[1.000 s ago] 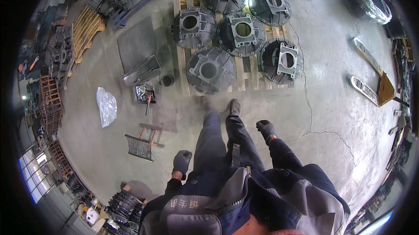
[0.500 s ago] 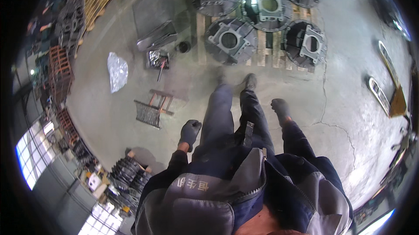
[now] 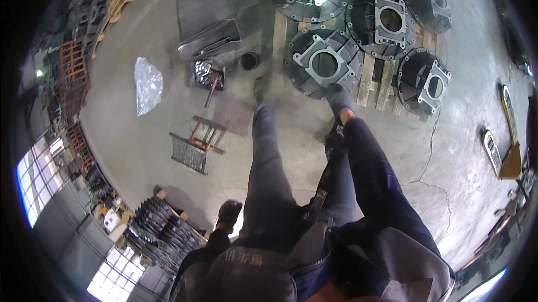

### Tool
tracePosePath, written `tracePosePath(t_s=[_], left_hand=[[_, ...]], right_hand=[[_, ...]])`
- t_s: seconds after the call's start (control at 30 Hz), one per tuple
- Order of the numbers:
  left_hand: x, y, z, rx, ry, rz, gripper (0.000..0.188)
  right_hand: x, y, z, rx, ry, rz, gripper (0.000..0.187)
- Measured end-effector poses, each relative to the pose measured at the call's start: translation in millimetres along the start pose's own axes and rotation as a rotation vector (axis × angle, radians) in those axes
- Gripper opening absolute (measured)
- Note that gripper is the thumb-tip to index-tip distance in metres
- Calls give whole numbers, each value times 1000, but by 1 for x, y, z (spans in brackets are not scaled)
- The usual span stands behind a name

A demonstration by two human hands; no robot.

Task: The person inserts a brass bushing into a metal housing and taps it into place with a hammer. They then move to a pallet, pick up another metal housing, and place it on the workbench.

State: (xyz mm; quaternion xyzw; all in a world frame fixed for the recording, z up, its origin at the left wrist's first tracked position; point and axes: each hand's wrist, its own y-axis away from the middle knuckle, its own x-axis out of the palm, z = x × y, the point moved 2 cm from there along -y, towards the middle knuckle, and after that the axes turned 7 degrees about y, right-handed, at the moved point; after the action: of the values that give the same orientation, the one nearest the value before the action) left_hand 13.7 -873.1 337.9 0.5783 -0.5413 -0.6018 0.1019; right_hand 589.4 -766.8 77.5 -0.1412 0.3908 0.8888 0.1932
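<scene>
1. Reference: clock positions are taken from the centre of the head view.
2. Near housing (image 3: 339,62): at 1 o'clock, seated on the wooden pallet (image 3: 365,80), its square-cornered flange facing up.
3. Right hand (image 3: 334,97): gloved, at 2 o'clock, extended to the near rim of that housing. Contact, finger opening and grip cannot be told.
4. Left hand (image 3: 228,212): gloved, at 7 o'clock, well apart from the housing. Fingers appear curled, exact closure unclear; no held object shows.
5. Progress (judged): handling appears at an early stage. The near housing is not lifted; other housings (image 3: 423,83), between 12 and 3 o'clock, show no hand on them.
6. Adjacent: folding stool (image 3: 189,155) at 9 o'clock; red-handled hammer (image 3: 212,93) at 10 to 11 o'clock.
</scene>
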Motion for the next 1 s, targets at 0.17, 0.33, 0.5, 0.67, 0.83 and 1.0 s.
tracePosePath(t_s=[0.17, 0.33, 0.5, 0.67, 0.83, 1.0], left_hand=[[12, 7, 105, -255, 273, 65, 23], [-12, -7, 151, -664, 610, 41, 20], [-29, -63, 172, -656, 673, 18, 18], [-56, -99, 197, -644, 667, 25, 16], [-86, -112, 213, -612, 642, 16, 14], [-111, -119, 224, -584, 636, 15, 12]], right_hand=[[67, -92, 19, 95, 119, -97, 71], [119, -176, -3, 293, 310, -93, 81], [129, -210, -23, 103, 423, -71, 70], [135, -212, -1, 141, 249, -103, 47], [161, -207, 49, 131, 15, -131, 42], [156, -184, 94, 121, -220, -138, 36]])
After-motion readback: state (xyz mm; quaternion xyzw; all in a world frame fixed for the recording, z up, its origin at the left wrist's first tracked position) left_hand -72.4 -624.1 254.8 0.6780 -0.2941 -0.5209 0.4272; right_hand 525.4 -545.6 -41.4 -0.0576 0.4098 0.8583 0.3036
